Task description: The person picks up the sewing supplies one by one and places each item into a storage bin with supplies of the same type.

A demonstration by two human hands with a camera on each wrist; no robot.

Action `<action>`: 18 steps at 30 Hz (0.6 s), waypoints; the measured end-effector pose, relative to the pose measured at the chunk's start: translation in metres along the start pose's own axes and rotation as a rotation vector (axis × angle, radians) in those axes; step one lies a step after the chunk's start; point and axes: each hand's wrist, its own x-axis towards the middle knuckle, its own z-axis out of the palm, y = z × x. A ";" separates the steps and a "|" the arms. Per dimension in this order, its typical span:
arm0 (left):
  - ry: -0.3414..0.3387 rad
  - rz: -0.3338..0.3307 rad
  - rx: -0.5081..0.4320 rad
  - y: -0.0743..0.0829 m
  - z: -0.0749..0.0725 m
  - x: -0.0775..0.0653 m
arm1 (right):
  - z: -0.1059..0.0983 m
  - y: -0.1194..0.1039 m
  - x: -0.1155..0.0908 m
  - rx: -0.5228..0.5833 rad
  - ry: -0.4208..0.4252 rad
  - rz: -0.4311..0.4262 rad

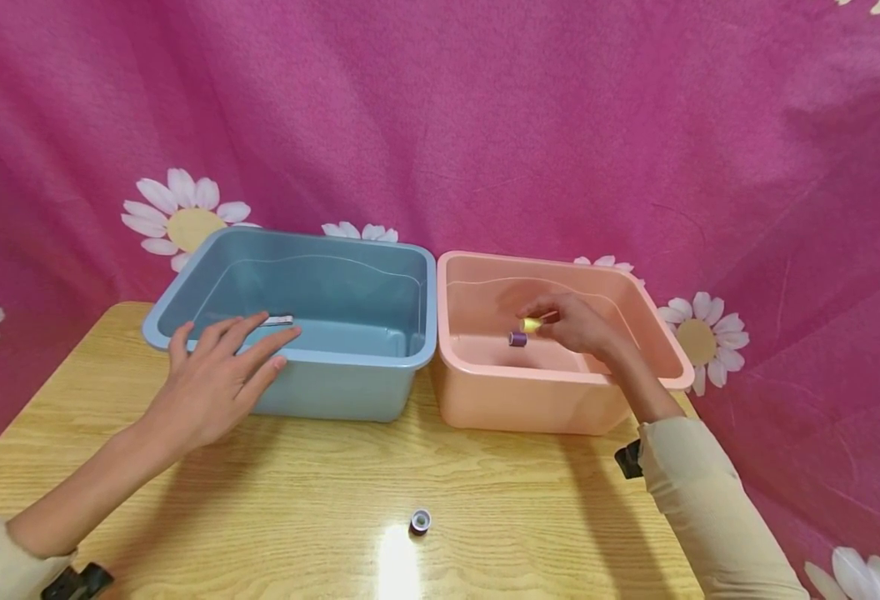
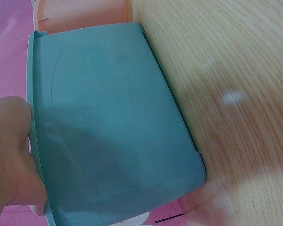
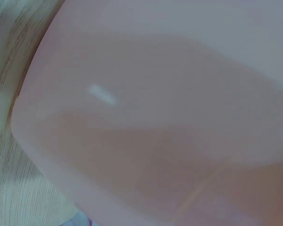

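A right hand pinches a yellow spool over the inside of a pink bin.

The yellow spool (image 1: 528, 325) sits at the fingertips of the right hand (image 1: 577, 325), its long axis roughly sideways, one end pointing left, away from the palm; the fingers cover its other end. Just below and left of those fingertips, inside the pink bin (image 1: 515, 402), a purple spool (image 1: 517, 339) lies on its side, pale end leftward. The left hand (image 1: 211, 383), fingers spread apart, is at the near rim of the blue bin (image 1: 350, 392); whether it touches is unclear. Beyond its fingers a pale item (image 1: 281, 320) is partly hidden, too small to identify. Between and nearer than both hands, one dark spool (image 1: 421, 522) stands upright on the table (image 1: 320, 500). Count: three spools, two bins.
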 end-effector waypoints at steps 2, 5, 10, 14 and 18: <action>-0.004 -0.006 0.001 0.001 0.000 0.000 | 0.000 0.000 0.000 -0.006 -0.004 -0.007; -0.006 -0.005 0.003 0.000 0.000 0.000 | 0.000 0.000 0.000 -0.017 -0.007 -0.016; 0.000 -0.002 0.005 0.000 0.000 0.000 | 0.000 0.002 0.002 -0.029 -0.019 -0.005; 0.001 0.005 0.003 0.000 0.000 0.000 | -0.001 0.002 0.002 -0.027 -0.036 0.019; -0.002 0.004 -0.001 -0.001 0.000 0.000 | 0.000 0.002 0.001 -0.032 -0.035 0.038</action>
